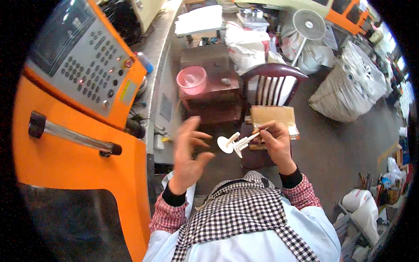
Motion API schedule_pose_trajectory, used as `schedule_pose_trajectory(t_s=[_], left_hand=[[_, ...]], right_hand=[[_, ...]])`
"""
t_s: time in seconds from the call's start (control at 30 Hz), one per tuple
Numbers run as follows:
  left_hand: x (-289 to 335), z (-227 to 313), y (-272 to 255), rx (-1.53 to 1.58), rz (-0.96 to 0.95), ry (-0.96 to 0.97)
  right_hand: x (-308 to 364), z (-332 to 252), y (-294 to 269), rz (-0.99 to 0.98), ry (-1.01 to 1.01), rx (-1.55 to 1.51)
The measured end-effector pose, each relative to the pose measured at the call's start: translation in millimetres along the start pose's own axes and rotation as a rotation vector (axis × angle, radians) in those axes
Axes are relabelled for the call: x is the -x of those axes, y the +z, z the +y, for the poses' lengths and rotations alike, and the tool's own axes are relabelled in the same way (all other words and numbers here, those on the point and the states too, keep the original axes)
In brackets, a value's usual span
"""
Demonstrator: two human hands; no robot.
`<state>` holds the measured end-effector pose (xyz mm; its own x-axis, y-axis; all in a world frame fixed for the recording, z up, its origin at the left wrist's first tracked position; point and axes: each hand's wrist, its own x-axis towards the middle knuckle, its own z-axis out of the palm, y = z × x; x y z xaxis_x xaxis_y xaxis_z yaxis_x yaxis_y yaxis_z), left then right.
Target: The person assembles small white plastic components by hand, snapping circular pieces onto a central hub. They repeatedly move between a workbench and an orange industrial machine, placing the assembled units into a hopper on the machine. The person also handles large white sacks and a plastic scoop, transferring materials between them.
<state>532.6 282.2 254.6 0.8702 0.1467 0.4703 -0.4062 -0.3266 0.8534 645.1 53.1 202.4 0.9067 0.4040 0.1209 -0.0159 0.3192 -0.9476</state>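
I observe the right grip (277, 142) clamped by its fingertips on the stem of a white part (242, 143), suspended between both hands. I record the left grip (187, 153) blurred, fingers apart, near the part's round disc.

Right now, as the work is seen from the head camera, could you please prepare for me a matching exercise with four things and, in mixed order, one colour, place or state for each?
Things:
1. Right hand
2. Basin
3. Fan head
4. Left hand

Colour, place or state:
A. At the top of a white pole
B. Fingers spread, holding nothing
C. Pinching a white plastic piece
D. Pink

Right pairs: 1-C, 2-D, 3-A, 4-B
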Motion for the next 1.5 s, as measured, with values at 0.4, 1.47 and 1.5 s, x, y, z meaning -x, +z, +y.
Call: schedule_pose_trajectory(t_s=[0.4, 1.47, 1.5], left_hand=[[-54, 5, 214, 0.166, -0.48, 0.357], [-151, -76, 654, 0.537, -1.129, -0.534], [-166, -73, 666, 0.565, -1.169, -0.563]], right_hand=[[70, -53, -174, 0.212, -0.15, 0.479], [22, -154, -560, -0.008, -0.396, 1.118], [19, -160, -584, -0.02, -0.356, 1.115]])
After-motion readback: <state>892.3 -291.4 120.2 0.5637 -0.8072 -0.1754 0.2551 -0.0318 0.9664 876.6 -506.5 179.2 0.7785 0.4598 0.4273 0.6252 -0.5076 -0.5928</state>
